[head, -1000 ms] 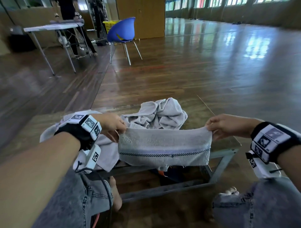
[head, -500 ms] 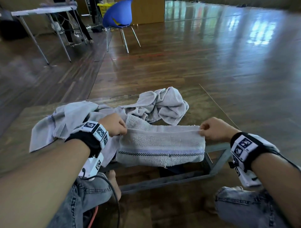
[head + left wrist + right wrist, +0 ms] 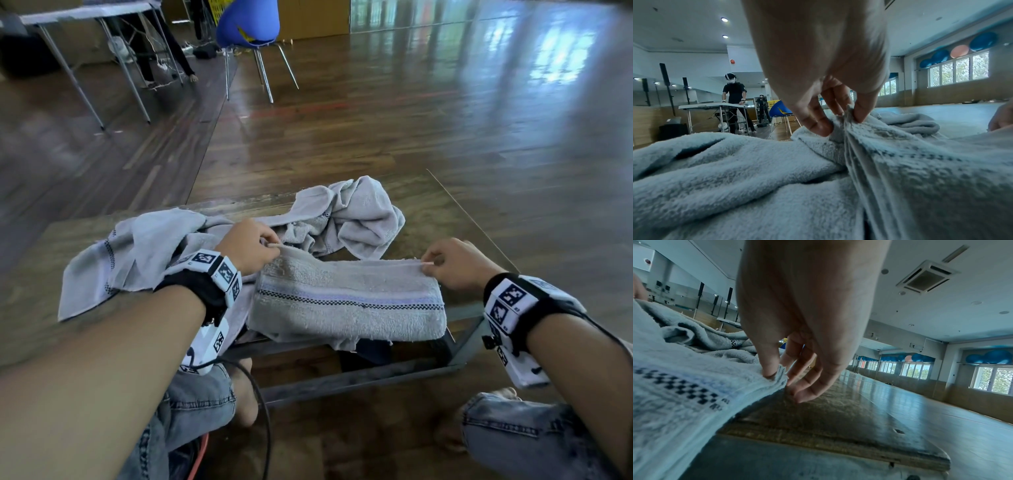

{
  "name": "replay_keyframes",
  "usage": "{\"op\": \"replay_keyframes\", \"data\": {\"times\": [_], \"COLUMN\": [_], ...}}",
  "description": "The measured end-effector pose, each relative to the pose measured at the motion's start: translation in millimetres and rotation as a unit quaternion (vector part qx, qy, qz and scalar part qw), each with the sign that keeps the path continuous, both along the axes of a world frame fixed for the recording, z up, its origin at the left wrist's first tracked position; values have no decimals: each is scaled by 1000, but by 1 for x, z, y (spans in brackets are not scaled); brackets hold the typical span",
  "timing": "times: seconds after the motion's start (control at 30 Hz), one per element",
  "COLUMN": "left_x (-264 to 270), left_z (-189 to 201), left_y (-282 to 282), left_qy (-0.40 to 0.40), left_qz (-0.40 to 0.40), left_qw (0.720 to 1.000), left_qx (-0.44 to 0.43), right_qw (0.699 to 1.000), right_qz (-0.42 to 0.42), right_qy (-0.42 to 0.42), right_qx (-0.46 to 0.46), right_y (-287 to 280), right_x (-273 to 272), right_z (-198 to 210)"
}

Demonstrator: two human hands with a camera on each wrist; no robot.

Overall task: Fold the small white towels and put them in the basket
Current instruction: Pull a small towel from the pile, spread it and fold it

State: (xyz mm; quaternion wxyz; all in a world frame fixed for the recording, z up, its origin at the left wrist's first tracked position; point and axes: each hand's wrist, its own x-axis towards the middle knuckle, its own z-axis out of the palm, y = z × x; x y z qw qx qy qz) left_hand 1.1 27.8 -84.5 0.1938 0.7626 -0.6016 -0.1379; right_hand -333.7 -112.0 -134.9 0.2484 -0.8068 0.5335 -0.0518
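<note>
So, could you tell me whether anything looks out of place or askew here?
Mostly the towel both hands pinch: its near edge overhangs the table, frayed underneath. Two more towels lie crumpled behind. No basket is in view.

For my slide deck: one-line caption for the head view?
Both hands, left and right, pinch a folded towel on the low table.

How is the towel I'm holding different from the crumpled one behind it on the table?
The held towel is folded into a flat band, its checkered stripe running straight; the crumpled towel lies bunched in loose folds, only bits of its stripe showing.
The left hand and right hand pinch the held towel's far corners; nothing grips the crumpled towel.
The held towel overhangs the table's near edge; the crumpled towel sits farther back.
Both are pale terry cloth.
</note>
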Motion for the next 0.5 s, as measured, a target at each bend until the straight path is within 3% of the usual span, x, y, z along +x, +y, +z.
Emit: {"op": "replay_keyframes", "data": {"times": [0.23, 0.5], "left_x": [1, -5], "left_z": [0, -4], "left_y": [-4, -3], "left_qy": [-70, -86], "left_qz": [-18, -23], "left_qw": [997, 996], "left_qx": [-11, -5], "right_qw": [999, 999], "right_qz": [3, 39], "right_qy": [-41, 11], "right_qx": [-17, 7], "right_y": [-3, 3], "right_x": [-1, -8], "right_z": [0, 5]}}
